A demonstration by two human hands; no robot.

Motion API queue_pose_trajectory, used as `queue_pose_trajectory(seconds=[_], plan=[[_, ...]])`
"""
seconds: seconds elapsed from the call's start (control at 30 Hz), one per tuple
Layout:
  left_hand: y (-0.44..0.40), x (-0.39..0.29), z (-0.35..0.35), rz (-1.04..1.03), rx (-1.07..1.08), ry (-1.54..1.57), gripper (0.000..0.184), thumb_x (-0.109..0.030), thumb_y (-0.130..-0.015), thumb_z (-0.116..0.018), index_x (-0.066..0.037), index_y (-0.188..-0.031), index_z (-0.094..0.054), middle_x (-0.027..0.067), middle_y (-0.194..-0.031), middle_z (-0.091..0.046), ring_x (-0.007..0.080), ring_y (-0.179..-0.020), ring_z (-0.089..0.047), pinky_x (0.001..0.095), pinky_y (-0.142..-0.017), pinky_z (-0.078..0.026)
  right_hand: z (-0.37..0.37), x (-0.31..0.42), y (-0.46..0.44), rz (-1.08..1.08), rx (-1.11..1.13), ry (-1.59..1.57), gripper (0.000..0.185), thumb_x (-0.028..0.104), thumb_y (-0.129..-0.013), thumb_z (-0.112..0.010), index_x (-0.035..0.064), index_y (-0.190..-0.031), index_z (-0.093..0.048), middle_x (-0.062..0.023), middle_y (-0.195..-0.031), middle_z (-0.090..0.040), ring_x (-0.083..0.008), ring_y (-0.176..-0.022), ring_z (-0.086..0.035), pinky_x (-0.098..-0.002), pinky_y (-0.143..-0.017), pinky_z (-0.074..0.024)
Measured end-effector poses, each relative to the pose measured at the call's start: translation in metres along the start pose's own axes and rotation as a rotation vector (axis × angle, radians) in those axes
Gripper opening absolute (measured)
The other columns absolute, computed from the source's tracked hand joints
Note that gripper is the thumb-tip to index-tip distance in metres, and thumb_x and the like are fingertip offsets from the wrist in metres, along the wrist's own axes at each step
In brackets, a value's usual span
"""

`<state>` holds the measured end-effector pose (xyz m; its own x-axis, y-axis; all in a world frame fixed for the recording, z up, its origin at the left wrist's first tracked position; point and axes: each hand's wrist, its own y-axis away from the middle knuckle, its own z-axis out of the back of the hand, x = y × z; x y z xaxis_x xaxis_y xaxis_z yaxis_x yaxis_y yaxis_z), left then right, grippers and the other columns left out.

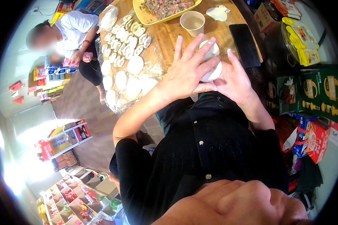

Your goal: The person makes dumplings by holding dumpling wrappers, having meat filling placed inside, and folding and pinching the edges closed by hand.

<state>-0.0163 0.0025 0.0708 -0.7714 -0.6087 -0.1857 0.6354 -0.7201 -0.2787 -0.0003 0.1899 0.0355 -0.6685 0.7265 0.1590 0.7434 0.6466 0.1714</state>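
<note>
At the frame's upper centre, the white dough round (213, 74) lies between the left hand (187, 71), fingers spread wide, and the right hand (234, 84), whose grip I cannot tell; light, even pressure should keep it from tearing

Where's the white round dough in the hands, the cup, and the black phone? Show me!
White round dough (214, 73): head view, its uncovered lower part.
Cup (193, 32): head view, its outer wall.
Black phone (245, 45): head view, middle of its flat face.
</note>
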Motion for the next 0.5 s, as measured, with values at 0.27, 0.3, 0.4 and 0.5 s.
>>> queue_pose_trajectory(seconds=[0.27,0.3,0.4,0.5], plan=[[0.009,0.023,0.006,0.074,-0.043,-0.026,0.079,-0.080,-0.083,-0.029,-0.022,-0.121,-0.066,0.0114,-0.151,-0.034,0.0384,-0.140,-0.022,0.0638,-0.111,-0.005,-0.005,-0.002,0.004,0.030,0.055,-0.017,0.065,0.051,-0.101,-0.029,0.0019,-0.145,-0.028,-0.0147,-0.146,-0.038,-0.0272,-0.136,-0.037,-0.0446,-0.115,-0.0268],[0.010,0.025,0.008,0.078,-0.054,-0.002,0.078,-0.080,-0.083,-0.029,-0.023,-0.121,-0.066,0.0117,-0.151,-0.034,0.0386,-0.140,-0.023,0.0636,-0.111,-0.005,-0.004,-0.001,0.004,0.029,0.055,-0.017,0.066,0.051,-0.101,-0.029,0.0008,-0.144,-0.029,-0.0152,-0.146,-0.038,-0.0274,-0.136,-0.037,-0.0445,-0.115,-0.0260],[0.015,0.030,0.013,0.073,-0.082,0.036,0.071,-0.076,-0.085,-0.033,-0.023,-0.121,-0.066,0.0125,-0.149,-0.036,0.0387,-0.139,-0.024,0.0651,-0.111,-0.005,-0.003,0.004,0.005,0.031,0.019,-0.034,0.070,0.052,-0.100,-0.030,-0.0025,-0.145,-0.026,-0.0179,-0.148,-0.035,-0.0290,-0.138,-0.033,-0.0453,-0.116,-0.0233],[0.020,0.032,0.015,0.060,-0.105,0.061,0.065,-0.072,-0.086,-0.038,-0.024,-0.119,-0.066,0.0128,-0.148,-0.037,0.0386,-0.139,-0.025,0.0664,-0.110,-0.006,-0.002,0.010,0.005,0.041,-0.006,-0.063,0.074,0.052,-0.100,-0.031,-0.0055,-0.145,-0.023,-0.0206,-0.149,-0.033,-0.0306,-0.140,-0.031,-0.0455,-0.116,-0.0216]])
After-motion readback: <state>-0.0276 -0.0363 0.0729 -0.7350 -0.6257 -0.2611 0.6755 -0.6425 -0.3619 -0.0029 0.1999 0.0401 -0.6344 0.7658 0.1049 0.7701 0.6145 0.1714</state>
